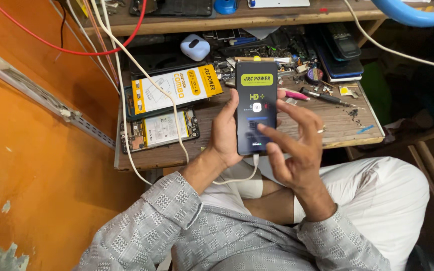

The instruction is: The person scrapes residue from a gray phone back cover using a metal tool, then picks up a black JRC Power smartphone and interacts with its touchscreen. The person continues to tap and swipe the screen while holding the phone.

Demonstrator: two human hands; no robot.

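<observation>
The left hand (225,133) grips a phone (256,108) upright, while the right hand (295,145), fingers spread, seemingly touches its screen by thumb.

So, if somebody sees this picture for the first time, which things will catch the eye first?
First the dark smartphone at the centre, upright in the left hand, its screen lit, a white cable plugged in below; the right hand touches the screen with one finger. Next, the yellow and white box and the opened phone on the wooden bench to the left, beside the orange wall.
</observation>
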